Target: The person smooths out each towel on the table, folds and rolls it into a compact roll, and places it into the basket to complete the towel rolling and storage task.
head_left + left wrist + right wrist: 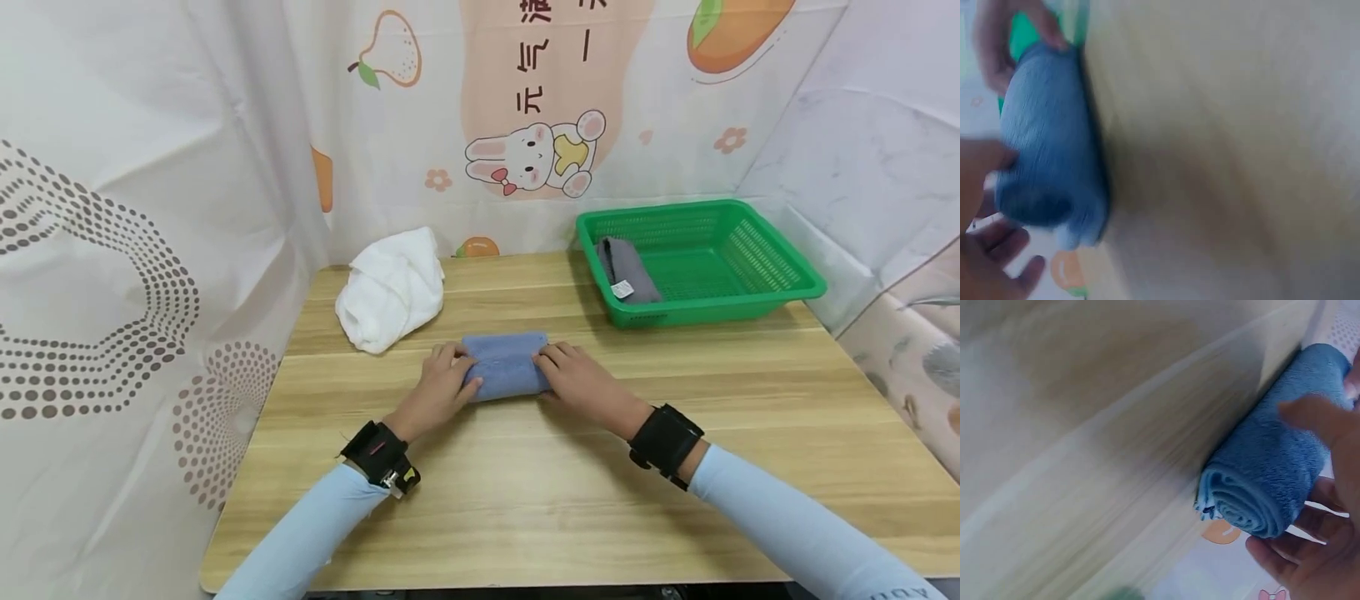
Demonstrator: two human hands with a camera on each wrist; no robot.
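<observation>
A blue towel (508, 367), partly rolled up, lies across the middle of the wooden table. Its left end is held by my left hand (438, 387), while my right hand (588, 387) grips the right end. Seen from the right wrist, the towel (1272, 444) shows spiral layers at its end, with the thumb over the roll and the other fingers along its far side. In the blurred left wrist view, thumb and fingers of the left hand (985, 219) lie about the near end of the roll.
To the left at the back sits a bundled white towel (393, 287). A green plastic basket (720, 310) stands at the back right, with a folded grey towel (636, 268) inside against its left wall. Printed curtains hang behind and beside the table (510, 508).
</observation>
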